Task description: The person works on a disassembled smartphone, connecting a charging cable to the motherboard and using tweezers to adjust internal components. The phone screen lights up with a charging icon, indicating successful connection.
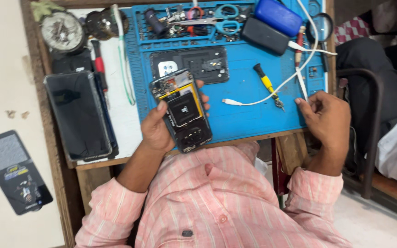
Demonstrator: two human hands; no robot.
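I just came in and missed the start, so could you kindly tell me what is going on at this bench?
A person in a pink striped shirt sits at a blue work mat. The left hand holds an opened phone, its insides exposed, above the mat. The right hand rests at the mat's right edge, fingertips on a white tool there. The phone's back cover, a yellow-handled screwdriver and a white cable lie on the mat. A dark tablet lies to the left.

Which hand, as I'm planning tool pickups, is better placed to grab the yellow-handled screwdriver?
Right, probably. The right hand rests at the edge of the blue mat, close to the yellow-handled screwdriver, while the left hand is occupied gripping the opened phone.
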